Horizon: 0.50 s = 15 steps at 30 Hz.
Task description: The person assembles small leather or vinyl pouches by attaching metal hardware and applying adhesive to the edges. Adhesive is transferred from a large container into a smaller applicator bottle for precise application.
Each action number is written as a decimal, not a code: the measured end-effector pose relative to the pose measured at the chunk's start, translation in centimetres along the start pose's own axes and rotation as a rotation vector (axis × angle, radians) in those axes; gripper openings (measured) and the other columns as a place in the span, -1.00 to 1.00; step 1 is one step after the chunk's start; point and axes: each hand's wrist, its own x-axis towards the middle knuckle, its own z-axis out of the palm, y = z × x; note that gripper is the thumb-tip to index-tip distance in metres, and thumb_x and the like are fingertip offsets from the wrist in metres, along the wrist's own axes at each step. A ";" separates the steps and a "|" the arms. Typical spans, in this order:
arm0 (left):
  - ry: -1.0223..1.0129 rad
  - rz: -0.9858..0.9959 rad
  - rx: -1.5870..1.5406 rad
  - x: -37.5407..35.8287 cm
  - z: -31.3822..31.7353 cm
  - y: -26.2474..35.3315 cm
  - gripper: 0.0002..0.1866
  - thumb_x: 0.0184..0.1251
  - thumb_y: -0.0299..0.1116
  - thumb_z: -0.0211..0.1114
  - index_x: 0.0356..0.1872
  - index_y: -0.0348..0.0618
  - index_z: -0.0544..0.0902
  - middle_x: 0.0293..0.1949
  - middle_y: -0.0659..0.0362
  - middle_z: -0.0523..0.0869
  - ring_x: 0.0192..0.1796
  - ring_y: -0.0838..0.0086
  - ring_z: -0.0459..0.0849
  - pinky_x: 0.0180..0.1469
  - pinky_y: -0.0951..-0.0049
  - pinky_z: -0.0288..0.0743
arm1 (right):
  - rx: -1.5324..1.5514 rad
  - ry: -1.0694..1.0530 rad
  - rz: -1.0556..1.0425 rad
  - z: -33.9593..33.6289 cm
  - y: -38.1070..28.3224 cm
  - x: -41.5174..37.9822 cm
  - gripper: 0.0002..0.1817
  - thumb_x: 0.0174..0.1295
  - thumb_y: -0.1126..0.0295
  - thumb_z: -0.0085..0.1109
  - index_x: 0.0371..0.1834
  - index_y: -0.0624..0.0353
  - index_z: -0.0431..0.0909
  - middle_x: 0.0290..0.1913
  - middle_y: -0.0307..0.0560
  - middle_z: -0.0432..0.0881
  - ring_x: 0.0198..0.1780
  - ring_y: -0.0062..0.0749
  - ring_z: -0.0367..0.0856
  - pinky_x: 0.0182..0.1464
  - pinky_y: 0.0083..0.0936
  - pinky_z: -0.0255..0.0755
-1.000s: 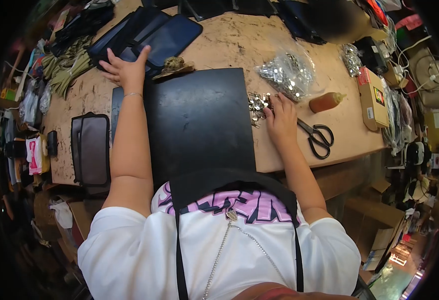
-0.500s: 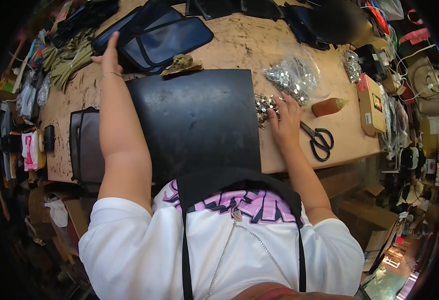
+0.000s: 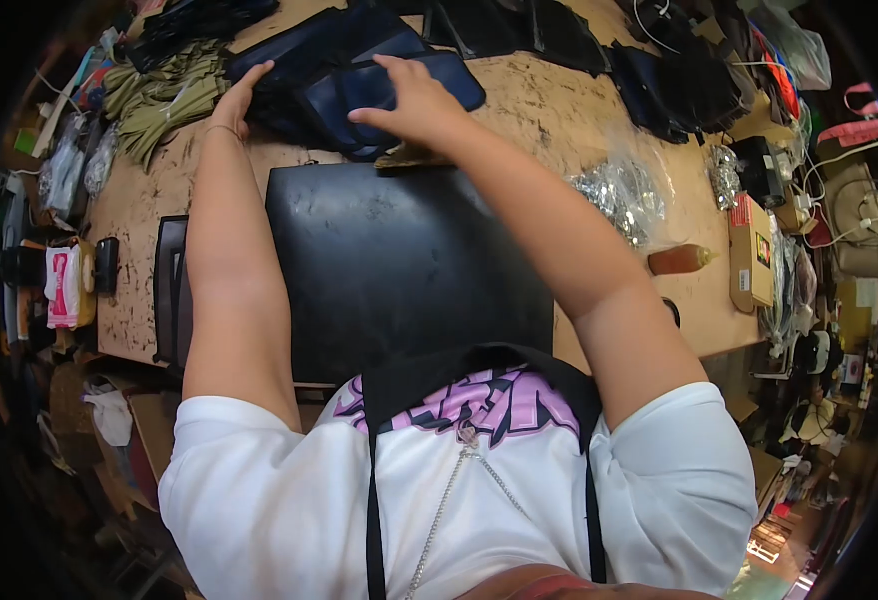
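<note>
At the far side of the table lies a pile of dark blue flat panels with black strips (image 3: 364, 95). My left hand (image 3: 242, 98) is at the pile's left edge, fingers stretched out. My right hand (image 3: 417, 105) reaches over its right part, thumb and fingers spread, with nothing in them. A black mat (image 3: 409, 265) lies in front of me, between my forearms. A rough brownish lump (image 3: 409, 157) sits at the mat's far edge, partly hidden under my right wrist.
Olive strips (image 3: 164, 110) lie at the far left, and a dark panel (image 3: 172, 285) lies by my left forearm. To the right are a plastic bag of metal pieces (image 3: 614, 195), an amber bottle (image 3: 681, 260) and a cardboard box (image 3: 749, 255). More black pieces (image 3: 559, 35) line the far edge.
My right hand has left the small metal pieces beside the mat and swung far left to the blue panels. My left hand stays by the pile. My right arm now hides most of the scissors.
</note>
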 end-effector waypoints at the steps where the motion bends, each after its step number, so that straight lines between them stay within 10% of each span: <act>1: -0.123 -0.021 -0.070 0.8 -0.2 -0.4 -0.24 0.12 0.21 0.47 0.21 -0.17 0.66 0.18 0.06 0.72 0.21 0.21 0.66 0.41 0.10 0.33 | -0.017 -0.029 0.022 0.5 -0.9 1.0 0.12 -0.06 -0.22 0.51 0.57 -0.06 0.18 0.46 0.36 0.27 0.40 0.32 0.37 0.37 -0.09 0.38; 8: -0.475 -0.008 -0.511 -6.8 1.0 -1.1 -0.58 0.39 0.00 0.30 0.05 -0.09 0.70 0.05 0.21 0.77 0.11 0.37 0.70 0.26 0.26 0.52 | -0.366 -0.165 0.131 3.5 -4.3 0.4 0.32 -0.12 -0.11 0.61 0.68 -0.28 -0.13 0.58 0.61 -0.14 0.45 0.71 0.16 0.31 0.23 0.38; 15: -0.653 0.206 -0.791 -6.8 4.1 -4.9 -0.69 0.51 -0.22 0.17 0.08 -0.17 0.66 0.09 0.16 0.74 0.10 0.32 0.70 0.25 0.24 0.52 | -0.181 0.063 0.021 2.6 -2.2 1.0 0.01 0.08 0.26 0.38 0.63 -0.21 0.03 0.50 0.61 0.11 0.22 0.46 0.54 0.19 -0.07 0.56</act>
